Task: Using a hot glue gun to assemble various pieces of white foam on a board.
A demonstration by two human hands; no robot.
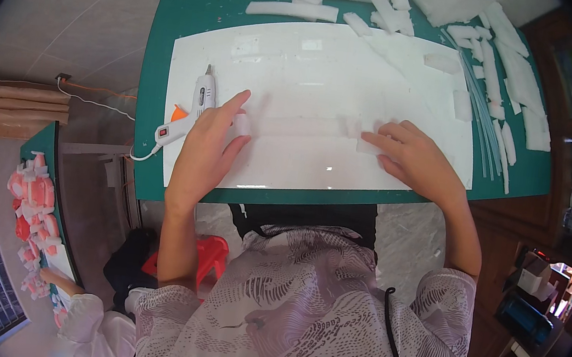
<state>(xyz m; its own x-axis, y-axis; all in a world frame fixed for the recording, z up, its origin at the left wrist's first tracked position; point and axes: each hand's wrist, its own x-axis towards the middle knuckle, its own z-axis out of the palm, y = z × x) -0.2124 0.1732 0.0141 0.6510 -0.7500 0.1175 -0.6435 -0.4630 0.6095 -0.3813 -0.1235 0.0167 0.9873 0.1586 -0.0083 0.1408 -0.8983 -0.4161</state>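
Observation:
A long, pale, translucent foam strip (299,126) lies crosswise on the white board (280,167), faint against it. At its left end, my left hand (210,142) curves around a small white foam end (242,125), thumb on the near side and index finger stretched out past the far side. Over on the right, my right hand (418,159) rests its fingertips at the strip's other end, fingers extended and thumb apart. Left of my left hand lies a white hot glue gun (203,93) with an orange part, nozzle pointing away from me.
White foam offcuts (292,10) lie along the far edge of the green table mat (164,35). More foam pieces (526,86) and thin pale strips (483,110) are at the right. A red stool (212,259) stands below. Another person's arm (62,282) reaches over a side table.

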